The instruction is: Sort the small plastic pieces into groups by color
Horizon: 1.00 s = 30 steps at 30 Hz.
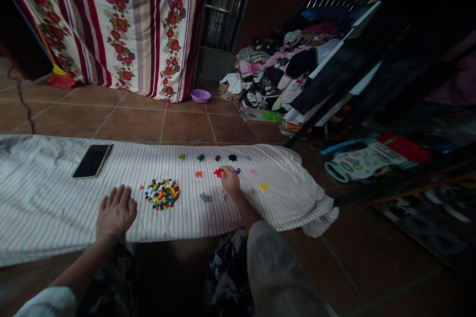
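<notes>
A striped pink-and-white cloth [52, 198] lies across the tiled floor. On it sits a round pile of mixed coloured beads [162, 193]. Small sorted clusters lie beyond it: green [181, 157], dark green [201, 157], orange [198, 174], black [232, 157], yellow [264, 186], grey [205, 197]. My right hand [230, 180] rests with fingers pinched together at the red cluster [217, 172]. My left hand [115, 210] lies flat on the cloth, fingers stretched out, left of the mixed pile.
A black phone [92, 160] lies on the cloth at the left. A purple bowl [201, 95] stands on the floor by a floral curtain [122, 20]. A heap of clothes [286, 69] and a toy [362, 161] lie at the right.
</notes>
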Available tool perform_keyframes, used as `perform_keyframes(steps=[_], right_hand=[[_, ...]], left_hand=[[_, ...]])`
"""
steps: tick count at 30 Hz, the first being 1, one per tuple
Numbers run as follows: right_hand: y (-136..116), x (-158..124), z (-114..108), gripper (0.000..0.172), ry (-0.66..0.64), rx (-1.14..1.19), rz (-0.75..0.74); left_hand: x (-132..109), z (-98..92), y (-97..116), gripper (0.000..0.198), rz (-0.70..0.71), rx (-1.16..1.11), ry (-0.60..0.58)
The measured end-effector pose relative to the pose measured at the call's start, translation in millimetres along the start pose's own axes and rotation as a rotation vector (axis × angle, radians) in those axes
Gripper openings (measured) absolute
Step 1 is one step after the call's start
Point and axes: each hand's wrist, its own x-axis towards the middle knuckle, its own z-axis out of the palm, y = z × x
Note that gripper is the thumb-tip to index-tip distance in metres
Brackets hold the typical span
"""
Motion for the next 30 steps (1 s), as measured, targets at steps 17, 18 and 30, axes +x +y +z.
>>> perform_keyframes(steps=[17,18,30], right_hand=[[-68.2,-13.8,15.8,0.028,-0.124,0.143,-0.245],[-77.6,-17.6,21.0,0.028,-0.166,0.163,-0.268],[-133.0,-65.4,57.7,0.029,-0.373,0.229,-0.293]], left_hand=[[1.4,0.8,1.2,0.054,-0.056,-0.066,-0.009],[1.7,0.7,1.4,0.054,-0.066,-0.075,-0.009],[2.5,-2.7,2.5,0.055,-0.073,-0.111,-0.023]])
